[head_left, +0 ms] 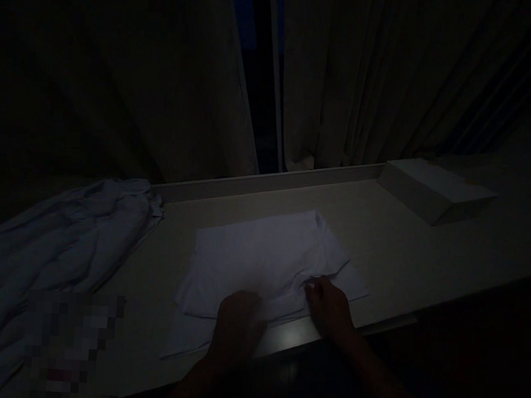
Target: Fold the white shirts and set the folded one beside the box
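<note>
Two cloths lie on the counter (pixel 403 245): a big crumpled sheet (pixel 58 239) at the left end, and a smaller white cloth (pixel 261 259) by the front edge, partly folded, its near edge still bunched. Both hands press on it, left hand (pixel 238 327) flat, right hand (pixel 328 306) pinching a wrinkle.

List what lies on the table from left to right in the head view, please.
Crumpled pale cloth → flat white garment, with the left hand and then the right hand on its near edge → white box.
</note>
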The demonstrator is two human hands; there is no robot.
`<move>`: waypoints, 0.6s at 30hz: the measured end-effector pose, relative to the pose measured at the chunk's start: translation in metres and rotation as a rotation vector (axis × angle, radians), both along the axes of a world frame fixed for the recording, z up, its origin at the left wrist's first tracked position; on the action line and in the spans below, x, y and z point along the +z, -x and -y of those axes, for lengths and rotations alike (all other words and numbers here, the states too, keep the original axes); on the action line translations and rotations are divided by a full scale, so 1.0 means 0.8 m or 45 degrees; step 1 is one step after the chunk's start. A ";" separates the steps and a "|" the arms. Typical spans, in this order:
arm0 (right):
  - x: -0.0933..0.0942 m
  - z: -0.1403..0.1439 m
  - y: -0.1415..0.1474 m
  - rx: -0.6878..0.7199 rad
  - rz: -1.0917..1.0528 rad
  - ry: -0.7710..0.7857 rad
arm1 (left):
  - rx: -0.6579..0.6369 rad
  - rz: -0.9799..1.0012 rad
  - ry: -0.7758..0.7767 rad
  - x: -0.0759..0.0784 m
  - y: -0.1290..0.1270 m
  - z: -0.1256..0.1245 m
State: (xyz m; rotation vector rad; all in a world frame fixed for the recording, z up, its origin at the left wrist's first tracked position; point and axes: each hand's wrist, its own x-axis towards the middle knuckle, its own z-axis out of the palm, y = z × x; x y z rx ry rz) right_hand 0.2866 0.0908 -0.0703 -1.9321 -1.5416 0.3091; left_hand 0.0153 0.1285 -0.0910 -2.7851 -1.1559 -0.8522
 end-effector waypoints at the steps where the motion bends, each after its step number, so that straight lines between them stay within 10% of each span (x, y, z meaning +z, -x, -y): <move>1: 0.004 0.002 -0.003 -0.027 0.076 -0.073 | -0.053 -0.053 -0.070 0.002 -0.003 0.004; 8: -0.001 0.008 -0.013 0.412 0.620 -0.270 | -0.128 -0.456 -0.023 0.010 -0.049 0.020; 18: -0.022 0.015 -0.051 0.250 0.601 -0.021 | -0.155 -0.500 0.080 0.005 -0.051 0.010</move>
